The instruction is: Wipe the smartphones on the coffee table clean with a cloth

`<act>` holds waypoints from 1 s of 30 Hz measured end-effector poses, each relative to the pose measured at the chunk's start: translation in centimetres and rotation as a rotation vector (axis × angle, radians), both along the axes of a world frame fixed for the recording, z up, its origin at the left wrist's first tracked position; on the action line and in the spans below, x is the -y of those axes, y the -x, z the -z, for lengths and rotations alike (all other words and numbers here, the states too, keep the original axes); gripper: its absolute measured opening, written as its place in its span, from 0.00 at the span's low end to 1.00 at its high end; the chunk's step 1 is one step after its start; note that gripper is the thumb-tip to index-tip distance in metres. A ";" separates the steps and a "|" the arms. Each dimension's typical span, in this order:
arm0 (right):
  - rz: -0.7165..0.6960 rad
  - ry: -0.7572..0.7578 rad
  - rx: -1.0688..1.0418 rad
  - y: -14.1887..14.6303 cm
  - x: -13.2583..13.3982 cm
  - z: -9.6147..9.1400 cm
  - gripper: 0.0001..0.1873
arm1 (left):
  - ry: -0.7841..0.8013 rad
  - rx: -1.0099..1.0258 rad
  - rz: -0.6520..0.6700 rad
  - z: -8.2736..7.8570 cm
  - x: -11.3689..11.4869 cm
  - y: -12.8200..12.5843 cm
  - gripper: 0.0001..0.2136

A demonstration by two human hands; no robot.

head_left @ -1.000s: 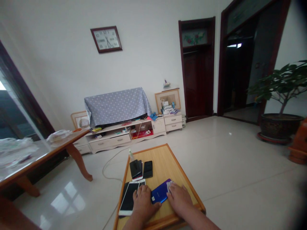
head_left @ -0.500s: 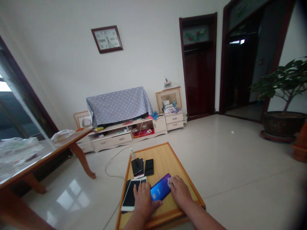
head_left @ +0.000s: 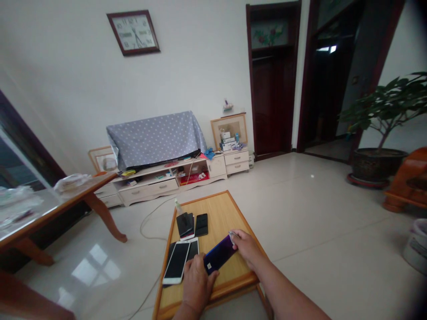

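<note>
A blue-purple smartphone (head_left: 220,254), back side up and tilted, is over the near part of a small wooden table (head_left: 218,206). My left hand (head_left: 197,278) grips its lower left end between thumb and fingers. At its upper right end, my right hand (head_left: 246,246) pinches a small whitish wipe (head_left: 232,237) against the phone's edge. Left of the phone lies a white-framed tablet or large phone (head_left: 177,262), dark screen up, on other flat devices. Behind it are a black phone (head_left: 201,224) and a stack of dark devices (head_left: 185,224).
A small clear bottle (head_left: 178,206) stands at the tabletop's back left corner. Further left is a long wooden table (head_left: 100,182) with plastic bags. A white TV cabinet (head_left: 151,189) lines the wall. A potted plant (head_left: 378,164) and a bucket (head_left: 416,246) stand at right.
The phone has been tipped up, and its back now looks darker. My right hand has shifted with the wipe along the phone's far end. The camera view has also moved slightly.
</note>
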State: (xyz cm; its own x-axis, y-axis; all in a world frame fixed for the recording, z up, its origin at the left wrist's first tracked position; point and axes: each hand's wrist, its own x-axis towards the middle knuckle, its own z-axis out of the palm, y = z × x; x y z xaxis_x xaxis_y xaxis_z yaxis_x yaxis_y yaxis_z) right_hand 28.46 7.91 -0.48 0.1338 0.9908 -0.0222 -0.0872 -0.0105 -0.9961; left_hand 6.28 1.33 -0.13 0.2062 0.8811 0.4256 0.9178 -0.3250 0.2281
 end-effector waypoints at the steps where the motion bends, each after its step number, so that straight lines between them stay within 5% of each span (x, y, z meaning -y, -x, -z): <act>1: -0.019 0.019 -0.035 0.0 0.0 0.1 0.17 | 0.004 0.008 -0.007 0.2 0.1 0.0 0.21; 7: -0.075 0.077 -0.175 -0.3 -0.2 0.2 0.17 | 0.083 0.197 -0.054 1.3 0.2 0.0 0.23; 14: -0.066 0.064 -0.134 -0.4 -0.1 -0.4 0.18 | 0.238 0.230 -0.098 0.1 0.3 0.2 0.17; 25: 0.179 -0.107 0.440 0.2 0.9 -2.3 0.14 | 0.174 0.201 -0.085 0.1 0.4 0.2 0.15; 30: 0.029 -0.267 0.712 4.5 3.6 -2.9 0.14 | 0.176 0.153 -0.089 0.1 0.6 0.2 0.15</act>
State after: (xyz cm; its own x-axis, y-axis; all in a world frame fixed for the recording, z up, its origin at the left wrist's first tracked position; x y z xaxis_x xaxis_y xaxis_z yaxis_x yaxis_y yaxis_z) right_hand 23.98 4.28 2.44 0.0518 0.9463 0.3190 0.5809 0.2313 -0.7804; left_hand 6.10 0.78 -0.18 0.0699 0.9563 0.2841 0.8916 -0.1876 0.4122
